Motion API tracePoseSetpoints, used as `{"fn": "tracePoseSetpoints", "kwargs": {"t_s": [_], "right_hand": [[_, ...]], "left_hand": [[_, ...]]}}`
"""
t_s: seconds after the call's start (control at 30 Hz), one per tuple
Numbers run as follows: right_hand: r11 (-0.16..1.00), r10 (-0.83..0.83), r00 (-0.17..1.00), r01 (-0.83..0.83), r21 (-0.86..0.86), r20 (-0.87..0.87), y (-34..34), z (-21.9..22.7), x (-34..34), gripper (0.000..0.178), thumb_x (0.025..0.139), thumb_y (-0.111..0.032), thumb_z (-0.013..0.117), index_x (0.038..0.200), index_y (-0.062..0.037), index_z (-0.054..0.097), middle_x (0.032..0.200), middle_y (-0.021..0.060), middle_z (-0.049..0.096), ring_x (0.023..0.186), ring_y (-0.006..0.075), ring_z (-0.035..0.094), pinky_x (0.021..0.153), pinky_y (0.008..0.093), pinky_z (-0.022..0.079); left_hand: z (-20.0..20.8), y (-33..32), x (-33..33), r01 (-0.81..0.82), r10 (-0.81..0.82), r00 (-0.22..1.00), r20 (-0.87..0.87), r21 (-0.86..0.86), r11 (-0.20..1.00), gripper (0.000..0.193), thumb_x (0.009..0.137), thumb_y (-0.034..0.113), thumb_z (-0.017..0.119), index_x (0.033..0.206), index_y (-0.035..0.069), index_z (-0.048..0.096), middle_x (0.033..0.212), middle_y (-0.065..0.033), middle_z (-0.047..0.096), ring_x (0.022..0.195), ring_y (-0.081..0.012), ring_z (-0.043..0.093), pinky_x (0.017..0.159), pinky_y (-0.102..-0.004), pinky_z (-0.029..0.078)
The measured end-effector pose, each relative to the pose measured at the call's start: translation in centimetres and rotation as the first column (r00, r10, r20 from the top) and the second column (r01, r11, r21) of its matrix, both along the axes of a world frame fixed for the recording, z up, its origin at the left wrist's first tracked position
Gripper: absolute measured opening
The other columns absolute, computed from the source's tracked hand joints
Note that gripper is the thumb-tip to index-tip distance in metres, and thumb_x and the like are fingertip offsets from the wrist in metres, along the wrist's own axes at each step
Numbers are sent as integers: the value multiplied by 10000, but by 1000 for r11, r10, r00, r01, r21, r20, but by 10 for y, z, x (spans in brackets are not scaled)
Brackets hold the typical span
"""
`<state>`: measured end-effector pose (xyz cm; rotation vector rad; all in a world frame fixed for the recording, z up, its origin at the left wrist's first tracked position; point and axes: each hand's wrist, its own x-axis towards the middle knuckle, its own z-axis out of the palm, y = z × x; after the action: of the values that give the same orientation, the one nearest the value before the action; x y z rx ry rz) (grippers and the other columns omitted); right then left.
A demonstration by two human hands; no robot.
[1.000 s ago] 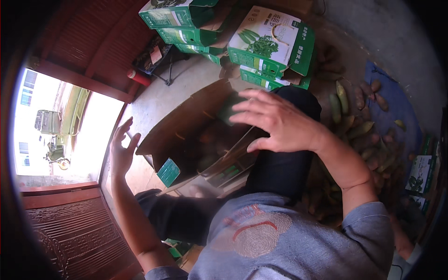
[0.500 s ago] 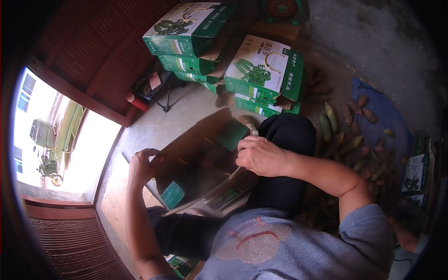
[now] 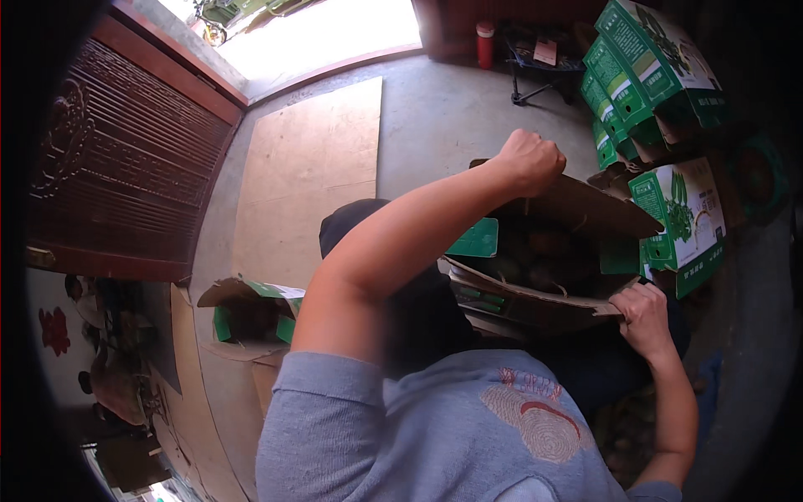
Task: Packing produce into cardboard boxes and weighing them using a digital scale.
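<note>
An open cardboard box [image 3: 592,211] stands between my legs, brown inside with green end flaps. Roundish produce [image 3: 544,272] lies dim in its bottom; I cannot make out the kind. My left hand [image 3: 531,161] is closed on the box's far upper edge, fingers curled away and partly hidden. On the near side, my right hand [image 3: 642,316] pinches the corner of the near flap. Both arms reach out bent over the box.
Closed green-and-white boxes [image 3: 669,209] stand at the right, with a taller stack [image 3: 623,84] behind. Another open box [image 3: 242,343] sits at my left, near a flat cardboard sheet [image 3: 309,159]. A red bottle [image 3: 485,46] and a folding stool [image 3: 544,63] are beyond.
My view has swung left, so the doorway is now at the top and the second open box shows. Both hands are still at the box's edges.
</note>
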<state>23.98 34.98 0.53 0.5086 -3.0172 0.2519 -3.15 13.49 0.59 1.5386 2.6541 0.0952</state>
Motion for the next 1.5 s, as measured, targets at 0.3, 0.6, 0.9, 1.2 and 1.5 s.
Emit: {"fn": "tracePoseSetpoints", "kwargs": {"t_s": [0.3, 0.6, 0.9, 1.2, 1.5], "right_hand": [[987, 127, 992, -125, 102, -13, -78, 60, -84, 183, 582, 35, 654, 718, -71, 595, 645, 77, 554, 657, 301, 567, 601, 431, 428], [855, 445, 893, -402, 328, -66, -216, 79, -211, 93, 659, -34, 633, 655, -79, 552, 639, 53, 547, 652, 254, 569, 610, 399, 432], [752, 644, 765, -631, 191, -10, -420, -10, -307, 64, 688, -47, 639, 703, -107, 655, 760, 61, 688, 811, 258, 698, 720, 387, 533], [678, 692, 563, -721, -140, 451, -611, -46, -303, 189, 832, -64, 595, 987, -76, 702, 965, 167, 708, 958, 339, 699, 846, 478, 550], [808, 512, 858, -472, -353, 25, -367, 16, -320, 391, 856, -29, 691, 1238, -77, 624, 1199, 112, 665, 1087, 331, 645, 919, 409, 535]], "left_hand": [[0, -80, -54, -115, 118, 993, -20, 126, 985, 113, 813, 240, 701, 829, 147, 763, 853, -98, 744, 847, -320, 730, 699, -436, 542], [10, -287, -111, -462, 484, 868, -107, 182, 868, 203, 857, 402, 731, 950, 228, 780, 915, -84, 751, 890, -298, 734, 765, -415, 571], [-1, -529, -122, -692, 651, 635, -416, 67, 719, 265, 920, 462, 644, 990, 242, 773, 863, -72, 739, 836, -287, 727, 704, -429, 565], [-1, -707, -107, -680, 491, 697, -522, -265, 684, 157, 868, 334, 687, 848, 189, 741, 790, -89, 714, 789, -296, 703, 733, -420, 542], [-112, -896, 41, -947, 774, 321, -546, -159, 280, 207, 852, 121, 548, 890, 175, 744, 879, -144, 717, 853, -376, 680, 749, -491, 535]]}}
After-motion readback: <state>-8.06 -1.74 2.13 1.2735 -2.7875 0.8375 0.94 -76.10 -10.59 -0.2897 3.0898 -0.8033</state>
